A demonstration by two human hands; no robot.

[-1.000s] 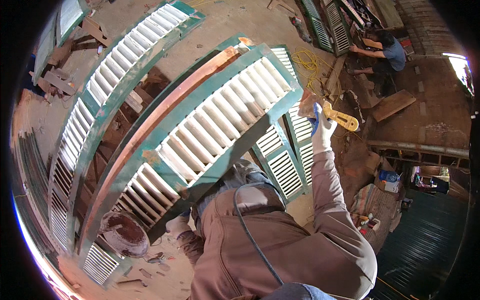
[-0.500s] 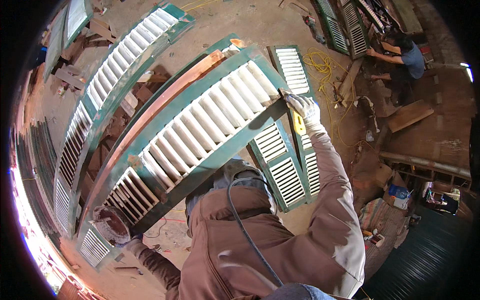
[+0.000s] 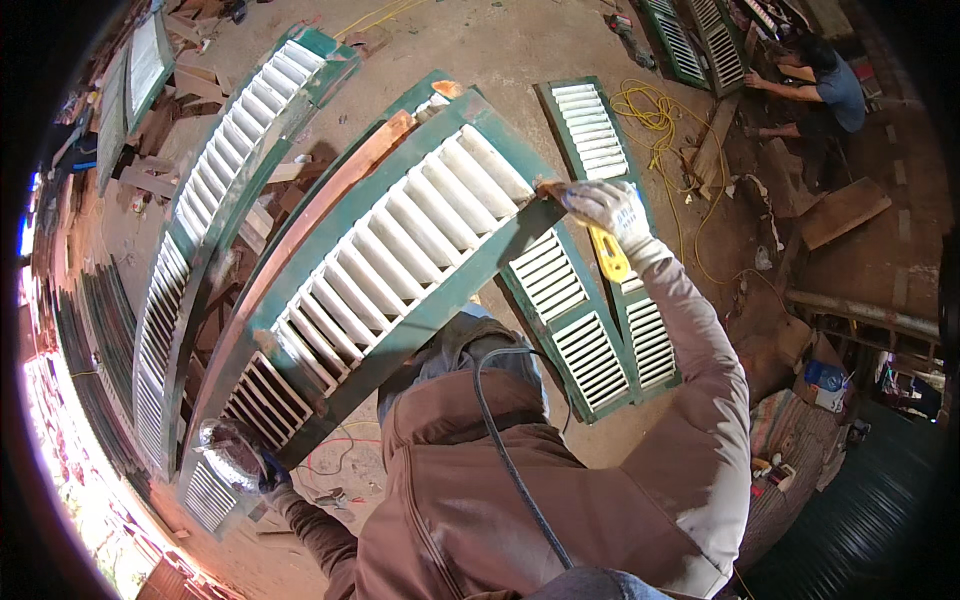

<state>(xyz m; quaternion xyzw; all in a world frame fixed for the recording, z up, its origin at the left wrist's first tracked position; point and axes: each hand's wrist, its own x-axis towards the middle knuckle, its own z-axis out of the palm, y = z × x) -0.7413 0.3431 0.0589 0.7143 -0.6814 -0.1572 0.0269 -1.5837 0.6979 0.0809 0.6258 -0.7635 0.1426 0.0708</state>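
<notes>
A long green louvred shutter (image 3: 505,150) with off-white slats lies slanting in front of me. At its right end is my right hand (image 3: 605,207) in a pale work glove, closed round a tool with a yellow handle (image 3: 609,256). The handle sticks out below the fist; a brownish tip points at the shutter's corner, and its exact kind is unclear. By the shutter's lower left end, my left hand (image 3: 270,474), dark-gloved, grips the edge of a round metal bowl (image 3: 230,455). That bowl is tilted, with its shiny side showing, and most of my left fingers are hidden.
Another green shutter (image 3: 225,145) lies to the left, with a reddish-brown wood strip (image 3: 320,190) between. Two shutters (image 3: 590,130) rest on the floor at right. Yellow cord (image 3: 655,125) coils beyond. A co-worker (image 3: 835,90) crouches at far right beside more shutters (image 3: 700,40).
The bowl in my left hand has turned from its dark brown inside to its shiny side. My right hand stays at the shutter's corner with the yellow-handled tool. The view has shifted a little.
</notes>
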